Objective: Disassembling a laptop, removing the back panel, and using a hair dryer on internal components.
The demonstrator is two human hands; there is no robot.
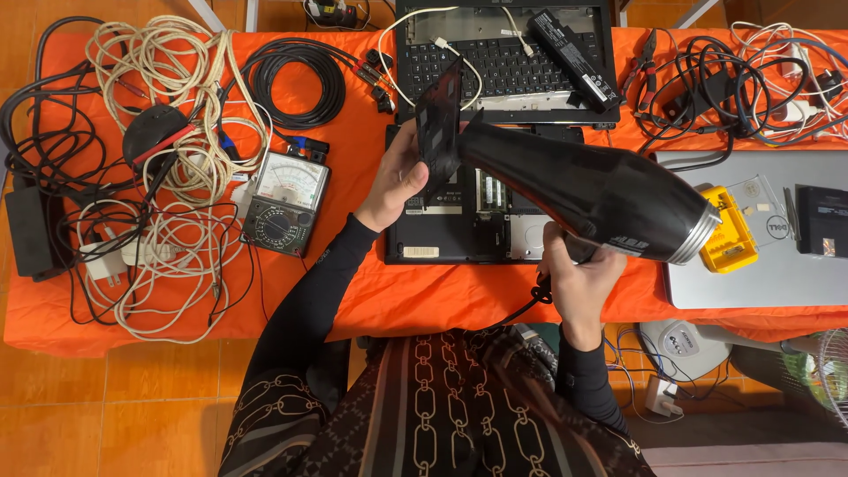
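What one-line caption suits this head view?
Right hand grips a black hair dryer; left hand holds its flat nozzle.

table (371,291), orange cloth | on it: cables (168,238), multimeter (285,203), opened laptop (459,230), silver laptop (760,265)

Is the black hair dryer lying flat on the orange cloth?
No: the right hand grips the black hair dryer by its handle, above the opened laptop base, while the left hand holds its rear end.

Orange-draped table (371,305) — orange tiled floor (124,411)
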